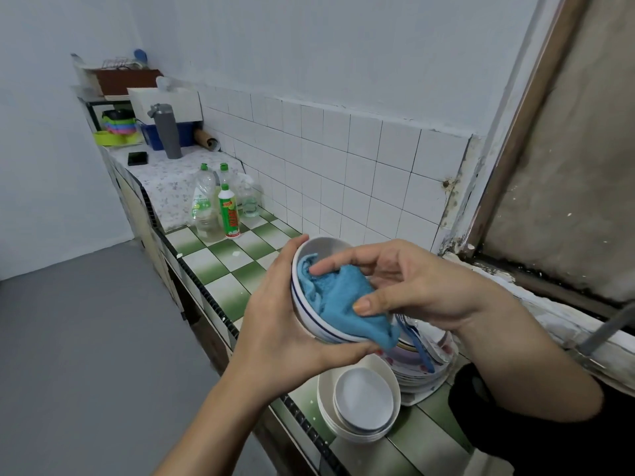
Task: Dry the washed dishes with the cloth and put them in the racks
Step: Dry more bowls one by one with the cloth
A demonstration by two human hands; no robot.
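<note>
A white bowl (321, 249) is held tilted above the front edge of the counter (220, 259) by the left hand (275, 321), curled round its outside, while a blue cloth (340, 297) is pinched and pressed inside it by the right hand (412, 286), just over a stack of white bowls (360, 403).

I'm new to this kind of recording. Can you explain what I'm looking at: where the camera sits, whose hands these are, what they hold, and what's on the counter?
No machine: a person works bare-handed; the one wide-angle camera is worn on their head, looking down. The left hand grips a white bowl with a blue rim line. The right hand holds a blue cloth inside it, fingers pressing. On the green-and-white checked tile counter below sit a stack of white bowls and a pile of patterned plates with a blue fork on top. Detergent bottles stand farther along.
</note>
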